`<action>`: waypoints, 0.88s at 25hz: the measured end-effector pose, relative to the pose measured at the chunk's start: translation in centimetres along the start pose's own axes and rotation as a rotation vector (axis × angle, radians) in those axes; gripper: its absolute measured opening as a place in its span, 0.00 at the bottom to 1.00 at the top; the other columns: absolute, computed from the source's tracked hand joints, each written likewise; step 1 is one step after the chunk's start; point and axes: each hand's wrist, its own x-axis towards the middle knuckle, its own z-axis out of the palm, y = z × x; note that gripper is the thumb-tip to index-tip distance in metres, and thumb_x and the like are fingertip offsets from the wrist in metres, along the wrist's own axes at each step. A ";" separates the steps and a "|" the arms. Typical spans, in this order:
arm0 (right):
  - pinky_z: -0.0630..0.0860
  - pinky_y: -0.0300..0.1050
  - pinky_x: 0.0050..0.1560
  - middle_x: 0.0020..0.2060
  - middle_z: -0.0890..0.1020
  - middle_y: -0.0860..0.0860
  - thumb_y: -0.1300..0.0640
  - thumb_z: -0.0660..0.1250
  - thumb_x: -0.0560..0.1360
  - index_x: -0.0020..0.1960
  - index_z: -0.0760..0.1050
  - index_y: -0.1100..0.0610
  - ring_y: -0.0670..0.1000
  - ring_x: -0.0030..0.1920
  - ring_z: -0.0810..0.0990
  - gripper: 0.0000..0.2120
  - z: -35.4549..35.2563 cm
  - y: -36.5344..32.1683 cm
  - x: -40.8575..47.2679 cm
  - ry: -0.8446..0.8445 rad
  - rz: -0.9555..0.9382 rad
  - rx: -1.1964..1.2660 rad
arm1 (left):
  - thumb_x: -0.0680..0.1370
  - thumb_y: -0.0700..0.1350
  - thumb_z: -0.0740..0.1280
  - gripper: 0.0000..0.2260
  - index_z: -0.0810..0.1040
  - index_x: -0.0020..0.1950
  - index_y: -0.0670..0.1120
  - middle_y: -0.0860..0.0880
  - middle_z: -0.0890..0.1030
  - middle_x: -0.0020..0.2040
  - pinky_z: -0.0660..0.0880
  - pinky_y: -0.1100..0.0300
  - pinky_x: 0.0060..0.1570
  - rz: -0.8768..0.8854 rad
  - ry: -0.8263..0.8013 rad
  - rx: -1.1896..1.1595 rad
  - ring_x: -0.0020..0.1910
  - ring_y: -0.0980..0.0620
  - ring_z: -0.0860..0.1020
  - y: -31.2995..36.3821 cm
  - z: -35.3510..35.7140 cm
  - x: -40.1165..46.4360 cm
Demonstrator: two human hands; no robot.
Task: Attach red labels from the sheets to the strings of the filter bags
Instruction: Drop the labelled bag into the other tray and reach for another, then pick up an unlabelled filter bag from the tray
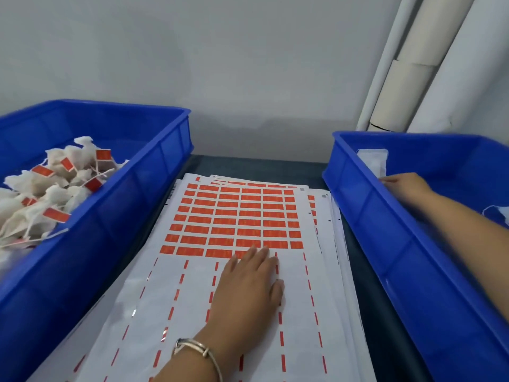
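A stack of label sheets (192,299) lies in the middle, and the top sheet carries rows of red labels (234,216) on its far half. My left hand (248,290) lies flat on this sheet with straight fingers, the fingertips at the nearest row of labels. A bracelet sits on that wrist. My right hand (405,186) reaches into the right blue bin (385,230), with its fingertips at a white filter bag (371,159) by the bin's wall. That hand's grip is blurred. The left blue bin (132,188) holds several filter bags (49,188) with red labels on their strings.
The sheets' near half shows only red dashed strips where labels are gone. Another white item (498,213) lies in the right bin at the frame's edge. Cardboard and white tubes (407,78) lean against the wall at the back right. A dark tabletop (311,166) shows between the bins.
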 end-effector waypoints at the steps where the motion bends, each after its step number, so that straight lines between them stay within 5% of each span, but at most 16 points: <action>1: 0.76 0.55 0.54 0.59 0.78 0.58 0.58 0.60 0.79 0.67 0.73 0.59 0.60 0.54 0.78 0.17 0.3 -0.2 0.6 -0.011 0.019 0.033 | 0.80 0.59 0.48 0.22 0.56 0.74 0.57 0.59 0.53 0.76 0.34 0.58 0.66 -0.008 -0.002 0.006 0.75 0.57 0.49 0.0 0.0 0.0; 4: 0.72 0.47 0.31 0.43 0.79 0.55 0.59 0.64 0.77 0.61 0.74 0.61 0.54 0.37 0.77 0.13 0.9 -0.6 1.7 -0.027 0.128 0.253 | 0.79 0.60 0.48 0.22 0.55 0.74 0.59 0.62 0.53 0.76 0.30 0.58 0.63 -0.040 -0.012 0.012 0.75 0.58 0.49 0.1 0.0 0.2; 6: 0.67 0.42 0.23 0.34 0.76 0.53 0.61 0.67 0.75 0.49 0.75 0.62 0.52 0.30 0.73 0.05 1.2 -0.9 2.0 -0.015 0.202 0.324 | 0.79 0.61 0.49 0.22 0.55 0.73 0.60 0.63 0.53 0.75 0.28 0.59 0.60 -0.062 -0.017 0.002 0.75 0.59 0.49 0.3 0.0 0.2; 9: 0.65 0.37 0.17 0.32 0.74 0.53 0.62 0.69 0.74 0.38 0.72 0.61 0.51 0.28 0.71 0.08 1.7 -0.7 2.4 0.036 0.220 0.371 | 0.78 0.62 0.50 0.22 0.56 0.72 0.61 0.64 0.54 0.75 0.28 0.61 0.59 -0.074 -0.013 -0.014 0.74 0.60 0.49 0.5 0.0 0.3; 11: 0.69 0.36 0.20 0.39 0.78 0.54 0.61 0.70 0.73 0.43 0.75 0.61 0.52 0.32 0.75 0.05 1.6 -0.4 2.6 0.100 0.194 0.430 | 0.78 0.62 0.50 0.22 0.57 0.72 0.61 0.64 0.55 0.75 0.29 0.60 0.61 -0.076 -0.014 -0.024 0.74 0.60 0.50 0.4 -0.1 0.3; 14: 0.75 0.47 0.40 0.47 0.81 0.55 0.55 0.71 0.72 0.44 0.77 0.58 0.54 0.42 0.78 0.06 0.7 0.0 2.3 0.274 0.153 0.399 | 0.79 0.61 0.51 0.22 0.58 0.72 0.60 0.63 0.55 0.75 0.34 0.60 0.65 -0.058 -0.009 -0.035 0.74 0.59 0.51 0.3 -0.3 0.2; 22: 0.70 0.44 0.45 0.46 0.78 0.51 0.56 0.71 0.72 0.47 0.74 0.54 0.53 0.47 0.77 0.07 -3.7 -4.2 -1.4 0.560 -0.132 0.335 | 0.79 0.59 0.53 0.22 0.61 0.72 0.58 0.60 0.58 0.75 0.38 0.60 0.65 -0.044 0.012 -0.112 0.74 0.57 0.53 0.3 -0.5 0.0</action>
